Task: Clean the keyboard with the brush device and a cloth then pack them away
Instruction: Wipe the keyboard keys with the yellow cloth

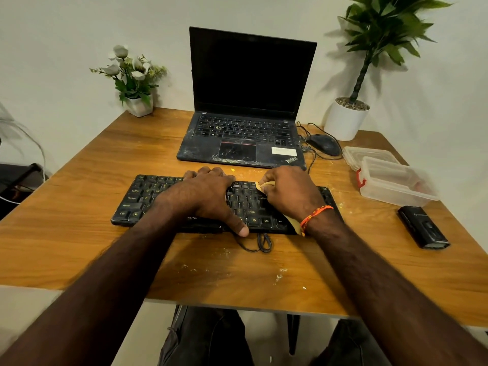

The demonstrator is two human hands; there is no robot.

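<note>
A brown wooden table [79, 233] carries a black corded keyboard [137, 199] near its front edge. The left hand [208, 196] lies flat across the keys, thumb over the front rim. The right hand [287, 196] curls around a small tan cloth [294, 223] (mostly hidden beneath it) on the keyboard's right half. A black rectangular brush device [422, 227] lies well apart, rightward.

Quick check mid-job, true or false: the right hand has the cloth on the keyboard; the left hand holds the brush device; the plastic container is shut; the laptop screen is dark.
1. The right hand holds the cloth on the keyboard. True.
2. The left hand holds the brush device. False: it lies on the keyboard; the device sits on the table, to the right.
3. The plastic container is shut. False: its lid lies behind it.
4. The laptop screen is dark. True.
</note>
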